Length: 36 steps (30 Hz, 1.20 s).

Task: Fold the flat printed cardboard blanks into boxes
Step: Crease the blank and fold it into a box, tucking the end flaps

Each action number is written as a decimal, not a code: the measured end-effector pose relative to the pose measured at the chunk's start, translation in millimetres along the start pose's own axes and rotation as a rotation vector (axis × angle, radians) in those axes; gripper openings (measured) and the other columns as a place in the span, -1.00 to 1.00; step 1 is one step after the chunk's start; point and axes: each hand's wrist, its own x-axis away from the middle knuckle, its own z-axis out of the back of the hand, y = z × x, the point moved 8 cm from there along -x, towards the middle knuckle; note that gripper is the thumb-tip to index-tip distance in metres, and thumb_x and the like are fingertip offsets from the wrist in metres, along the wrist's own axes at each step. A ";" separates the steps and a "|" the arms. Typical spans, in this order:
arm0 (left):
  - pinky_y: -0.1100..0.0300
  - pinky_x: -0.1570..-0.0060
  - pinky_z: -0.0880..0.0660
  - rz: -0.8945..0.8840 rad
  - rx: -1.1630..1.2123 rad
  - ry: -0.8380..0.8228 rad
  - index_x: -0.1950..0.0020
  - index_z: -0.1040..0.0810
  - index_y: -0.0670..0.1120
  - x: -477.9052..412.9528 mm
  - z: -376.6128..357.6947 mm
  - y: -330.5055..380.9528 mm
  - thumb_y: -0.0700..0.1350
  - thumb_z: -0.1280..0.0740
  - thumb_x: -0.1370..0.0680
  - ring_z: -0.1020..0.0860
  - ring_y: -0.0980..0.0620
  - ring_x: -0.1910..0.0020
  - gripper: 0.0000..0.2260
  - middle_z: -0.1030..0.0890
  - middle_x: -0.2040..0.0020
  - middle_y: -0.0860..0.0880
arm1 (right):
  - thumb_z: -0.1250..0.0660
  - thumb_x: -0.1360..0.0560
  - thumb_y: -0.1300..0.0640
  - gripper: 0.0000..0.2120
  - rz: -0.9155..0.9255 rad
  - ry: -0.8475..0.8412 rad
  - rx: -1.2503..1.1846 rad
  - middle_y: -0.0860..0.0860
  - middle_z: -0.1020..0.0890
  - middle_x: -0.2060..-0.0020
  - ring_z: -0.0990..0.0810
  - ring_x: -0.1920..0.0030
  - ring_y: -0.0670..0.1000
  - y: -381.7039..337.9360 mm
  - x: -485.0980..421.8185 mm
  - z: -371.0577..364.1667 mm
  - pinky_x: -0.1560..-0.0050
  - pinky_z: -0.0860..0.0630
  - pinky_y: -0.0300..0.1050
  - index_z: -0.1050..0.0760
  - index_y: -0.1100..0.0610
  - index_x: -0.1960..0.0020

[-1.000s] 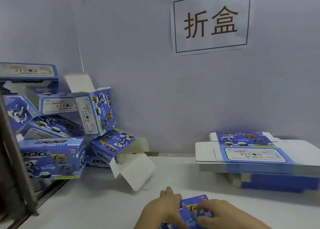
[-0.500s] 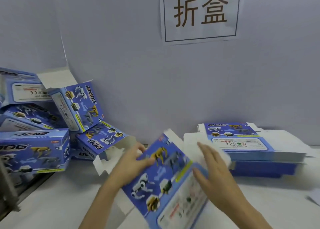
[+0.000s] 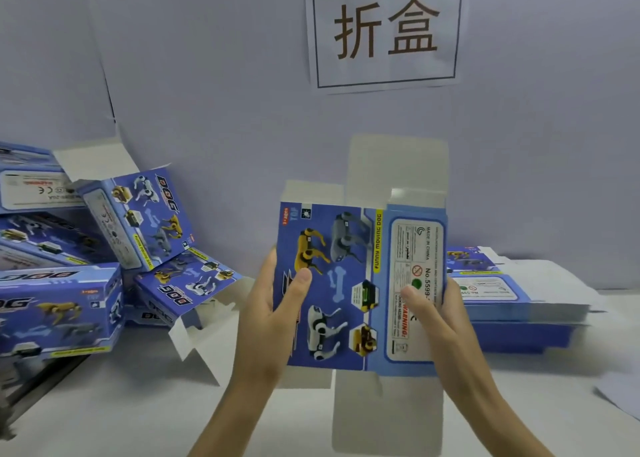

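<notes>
Holds one printed cardboard blank (image 3: 346,283) upright in mid-air, above the white table (image 3: 138,418) and in front of the grey wall (image 3: 225,93). Grips its left edge with the left hand (image 3: 270,307), thumb laid flat on the blue dog-printed face, fingers hidden behind the card. Grips its right edge with the right hand (image 3: 443,321), thumb pressed on the white label panel, fingers wrapped behind and out of view. Shows white flaps standing above the top edge and hanging below the bottom edge. Cannot tell whether flat or partly opened.

Notes a stack of flat blanks (image 3: 519,301) lying on the table at the right, behind the right hand and apart from the held one. Notes a pile of folded boxes (image 3: 138,221) at the left against the wall, several tilted, two with white flaps open. Records a paper sign (image 3: 384,31) with two dark characters fixed to the wall above.
</notes>
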 end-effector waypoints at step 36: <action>0.09 0.33 -0.62 0.252 0.039 -0.037 -0.10 -0.50 -0.06 0.5 6.0 -32.7 0.10 -0.44 -0.29 -0.70 -0.13 0.17 -0.55 -0.71 0.09 -0.10 | -0.44 -0.26 -0.10 -0.58 -0.089 -0.179 0.049 0.21 -0.70 0.23 -0.70 0.18 0.18 -0.3 -11.9 13.3 0.16 -0.63 0.01 -0.59 0.27 0.15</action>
